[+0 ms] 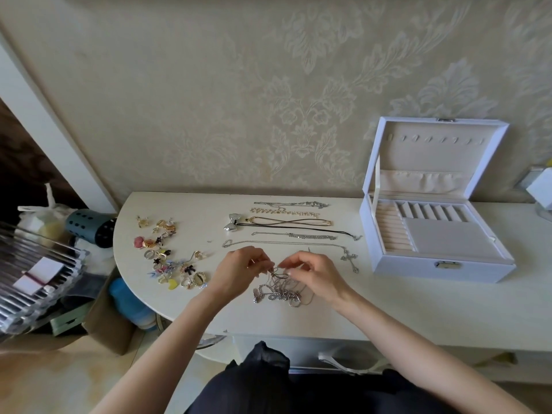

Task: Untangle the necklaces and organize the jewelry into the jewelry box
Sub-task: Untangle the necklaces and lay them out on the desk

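Tangle (279,289): silver chains are lying knotted in a heap on the white table (418,309), near its front edge, directly below both hands; a dark loop is rising from the heap's top toward the fingers.
Left hand (239,271): fingers are pinching closed on a fine strand at the upper left of the knot.
Right hand (313,274): thumb and forefinger are pinching closed on another strand at the upper right, so the two hands are pulling apart across the knot.
Sorted necklaces (291,222): several are lying straightened in parallel rows behind the hands, among them a bow pendant (231,224) on a black cord and a cross pendant (350,259) on a silver chain.
Small pieces (168,253): rings, earrings and charms are sitting in a loose cluster to the left, close to the table's curved edge.
Jewelry box (433,234): it is standing open to the right, well apart from the tangle, its compartments appearing empty.
Risk, tightening: pulling outward on two strands of one knot is likely cinching it harder instead of freeing it.
Risk, breakage: these links look fine, and a sharp tug could be snapping one.
Risk, re-tangling: the cross chain is lying just behind the hands; a lifted loop could be snagging it.
Risk, spill: a forearm sweeping left could be knocking the small pieces off the edge into the clutter below.
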